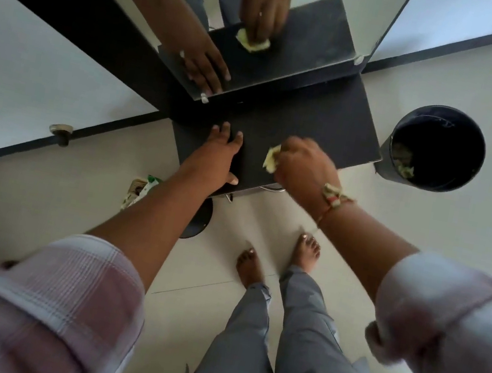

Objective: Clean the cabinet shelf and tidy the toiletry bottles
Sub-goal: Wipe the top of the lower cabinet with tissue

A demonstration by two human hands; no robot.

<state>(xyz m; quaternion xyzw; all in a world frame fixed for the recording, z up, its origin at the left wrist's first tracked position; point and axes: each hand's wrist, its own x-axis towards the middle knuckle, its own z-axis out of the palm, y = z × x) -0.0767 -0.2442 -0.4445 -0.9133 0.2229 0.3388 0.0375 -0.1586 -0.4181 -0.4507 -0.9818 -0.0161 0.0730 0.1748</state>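
Your floor (362,226) of pale tiles fills most of the view, and your bare feet stand on it just in front of the cabinet. The mirror (318,28) rises behind the cabinet and reflects both hands.

The dark shelf (321,124) lies flat at the mirror's foot. Its long axis runs along the mirror, from lower left to upper right in the picture. Its front edge faces you, and its right short edge ends near the black bin (386,158), which stands on the floor just past that corner. From your right hand out to that right edge the shelf shows as plain dark surface. The strip between your hands and the mirror is the same.

Your left hand (218,157) lies palm down on the shelf's left end. Its fingers are straight and spread toward the mirror, the thumb rests at the front edge, and it holds nothing.

Your right hand (304,167) sits near the middle of the front edge. Its fingers are curled round a pale yellow cloth (270,159), gripping it against the shelf. The cloth sticks out on the side toward your left hand, and the hand is slightly blurred.

A few packets (140,192) lie on the floor left of the cabinet.
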